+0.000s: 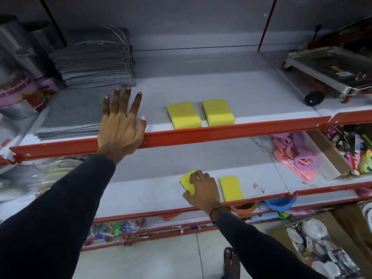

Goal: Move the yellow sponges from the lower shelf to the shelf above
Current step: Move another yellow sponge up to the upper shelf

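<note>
Below, right hand (pixel 203 188) on yellow sponge (pixel 186 181); labels unreadable.

The sponges (pixel 184 114) look like matt yellow foam with a dark, rougher backing. The shelf (pixel 251 93) is smooth, dull grey with a glossy red painted lip, probably metal. At its left edge lie folded grey cloths (pixel 92 63), coarse-woven; at its right corner, a shiny metal tray (pixel 330 69).

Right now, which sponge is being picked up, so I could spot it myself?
Find the lower shelf with the red front edge. Two yellow sponges lie there; it is the left sponge, under the right hand, while its neighbour lies bare.
</note>
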A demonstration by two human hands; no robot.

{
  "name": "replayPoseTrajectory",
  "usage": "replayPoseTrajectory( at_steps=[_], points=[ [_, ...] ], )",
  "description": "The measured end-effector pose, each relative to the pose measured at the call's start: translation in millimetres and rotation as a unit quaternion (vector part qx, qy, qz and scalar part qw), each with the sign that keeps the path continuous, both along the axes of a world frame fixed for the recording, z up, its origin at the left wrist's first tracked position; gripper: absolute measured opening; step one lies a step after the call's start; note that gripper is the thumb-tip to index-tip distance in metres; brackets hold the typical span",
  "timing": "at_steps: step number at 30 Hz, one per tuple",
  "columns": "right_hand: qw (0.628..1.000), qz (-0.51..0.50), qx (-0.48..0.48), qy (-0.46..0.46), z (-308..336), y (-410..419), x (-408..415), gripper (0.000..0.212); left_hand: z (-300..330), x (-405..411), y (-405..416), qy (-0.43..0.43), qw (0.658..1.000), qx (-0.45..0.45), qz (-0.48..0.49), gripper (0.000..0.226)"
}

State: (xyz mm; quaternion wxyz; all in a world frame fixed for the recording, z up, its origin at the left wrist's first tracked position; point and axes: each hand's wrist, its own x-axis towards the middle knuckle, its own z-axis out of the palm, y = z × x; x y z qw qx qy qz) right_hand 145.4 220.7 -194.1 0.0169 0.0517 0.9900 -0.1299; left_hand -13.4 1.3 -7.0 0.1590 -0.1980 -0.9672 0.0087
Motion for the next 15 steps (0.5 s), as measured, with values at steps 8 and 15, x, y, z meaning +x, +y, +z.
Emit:
replayPoseTrajectory(
  at_steps=[8,15],
  points=[
    [0.872,0.029,-0.176,0.456,140.9,39.8,29.8,0.032,0.9,2.3,0.7,0.006,1.0,-0.001,0.004,0.08],
    [0.931,-0.231,-0.083,0.271,229.4,131.2,-50.1,0.039,1.4,8.0,-1.1,0.005,1.0,0.015,-0.003,0.078]
  ],
)
